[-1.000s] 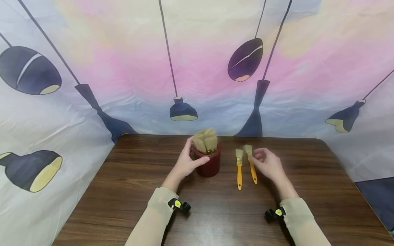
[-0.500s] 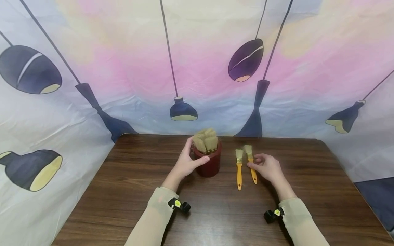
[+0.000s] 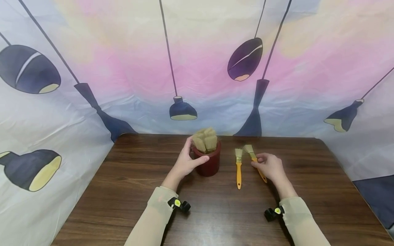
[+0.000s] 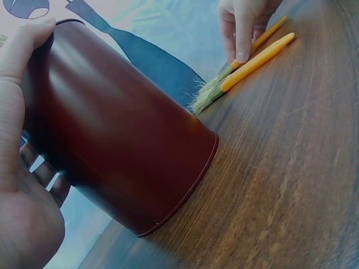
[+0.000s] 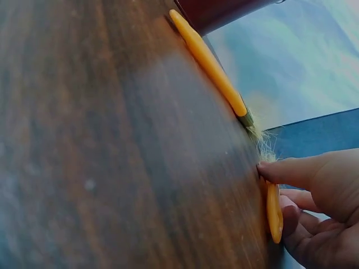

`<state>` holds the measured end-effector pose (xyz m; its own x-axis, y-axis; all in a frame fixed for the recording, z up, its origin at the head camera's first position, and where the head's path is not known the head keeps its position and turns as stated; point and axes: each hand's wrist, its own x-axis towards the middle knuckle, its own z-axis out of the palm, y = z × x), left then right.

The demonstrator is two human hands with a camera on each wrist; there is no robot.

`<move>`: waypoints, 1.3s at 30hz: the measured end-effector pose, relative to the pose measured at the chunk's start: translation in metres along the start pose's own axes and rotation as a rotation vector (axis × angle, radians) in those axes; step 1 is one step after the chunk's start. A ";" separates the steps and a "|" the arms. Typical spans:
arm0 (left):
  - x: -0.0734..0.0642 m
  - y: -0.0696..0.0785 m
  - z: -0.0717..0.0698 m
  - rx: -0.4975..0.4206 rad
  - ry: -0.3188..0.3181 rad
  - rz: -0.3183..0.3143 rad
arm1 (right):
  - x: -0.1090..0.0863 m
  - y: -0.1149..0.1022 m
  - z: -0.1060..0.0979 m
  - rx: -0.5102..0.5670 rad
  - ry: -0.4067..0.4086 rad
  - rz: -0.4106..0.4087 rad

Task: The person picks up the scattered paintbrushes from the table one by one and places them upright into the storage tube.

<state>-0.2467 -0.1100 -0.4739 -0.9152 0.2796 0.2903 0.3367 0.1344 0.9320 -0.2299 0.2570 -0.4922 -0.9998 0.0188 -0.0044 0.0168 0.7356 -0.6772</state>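
My left hand grips a dark red cup, thumb on the near side and fingers round the left. Several paintbrushes stand in that cup with pale bristles up. My right hand pinches a yellow-handled paintbrush between thumb and fingers, near where handle and bristles meet. Its bristles point away and left. Beside it, between the cup and my right hand, lies a second yellow-handled paintbrush. In the left wrist view the cup stands on its base, its contents hidden.
The brown wooden table spreads beneath everything. Behind it hangs a cloth backdrop printed with lamps, right at the table's back edge. A small black wrist camera is strapped on the right sleeve, another wrist camera on the left.
My right hand has taken hold of the right-hand paintbrush, and its handle end has swung to the right. The left hand, the cup and the other paintbrush stay put.
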 end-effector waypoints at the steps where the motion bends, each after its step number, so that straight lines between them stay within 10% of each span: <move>1: 0.000 0.000 0.000 0.002 0.001 -0.001 | 0.000 0.001 0.000 0.000 0.003 0.000; 39: 0.000 0.001 0.002 0.036 0.016 -0.010 | -0.002 0.000 -0.008 0.139 0.029 -0.008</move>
<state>-0.2456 -0.1080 -0.4733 -0.9219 0.2625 0.2850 0.3353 0.1715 0.9264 -0.2283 0.2622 -0.4863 -0.9992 0.0341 0.0216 0.0049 0.6350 -0.7725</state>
